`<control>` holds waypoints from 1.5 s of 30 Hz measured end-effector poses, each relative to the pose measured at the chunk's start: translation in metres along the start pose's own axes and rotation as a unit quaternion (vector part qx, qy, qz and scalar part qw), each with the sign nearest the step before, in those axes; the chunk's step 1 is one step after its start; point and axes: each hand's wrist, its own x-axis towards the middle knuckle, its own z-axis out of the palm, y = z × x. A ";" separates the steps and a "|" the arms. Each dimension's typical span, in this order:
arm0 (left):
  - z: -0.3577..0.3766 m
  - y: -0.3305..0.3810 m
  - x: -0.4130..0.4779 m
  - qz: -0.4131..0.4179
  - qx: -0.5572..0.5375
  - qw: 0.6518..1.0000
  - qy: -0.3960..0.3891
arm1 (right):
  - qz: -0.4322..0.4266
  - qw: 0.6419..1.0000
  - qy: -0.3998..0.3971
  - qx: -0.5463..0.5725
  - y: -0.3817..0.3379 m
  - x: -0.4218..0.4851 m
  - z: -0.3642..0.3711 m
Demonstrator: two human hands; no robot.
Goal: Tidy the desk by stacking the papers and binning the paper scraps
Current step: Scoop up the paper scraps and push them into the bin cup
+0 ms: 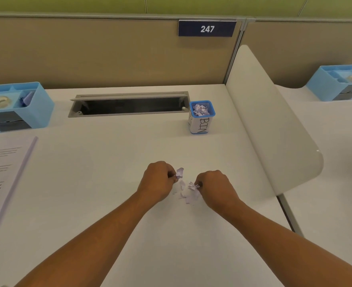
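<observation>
I note open desk [109, 154] from the near edge to the bin [202, 121]; a divider [274, 131] edges the right. Left hand [156, 181] and right hand [214, 187] each pinch torn lilac scraps [191, 198]; more lie between them.

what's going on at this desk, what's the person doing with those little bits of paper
A person is picking paper scraps off the desk. The left-hand grip pinches one scrap and the right-hand grip pinches another scrap. A few loose scraps lie on the desk between the hands. The blue bin stands further back with scraps already in it, and a stack of papers lies at the left edge.
</observation>
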 end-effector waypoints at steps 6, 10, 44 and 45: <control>-0.007 0.016 0.017 0.001 -0.024 1.000 -0.002 | 0.013 0.998 0.015 0.051 0.004 0.013 -0.023; -0.015 0.029 0.034 0.006 -0.029 1.000 -0.004 | 0.009 0.997 0.042 0.057 0.008 0.029 -0.042; -0.047 0.128 0.228 0.000 0.077 0.997 -0.010 | 0.104 0.994 -0.001 0.022 0.018 0.227 -0.143; -0.048 0.127 0.230 0.002 0.073 0.997 -0.009 | 0.105 0.994 -0.002 0.029 0.018 0.227 -0.145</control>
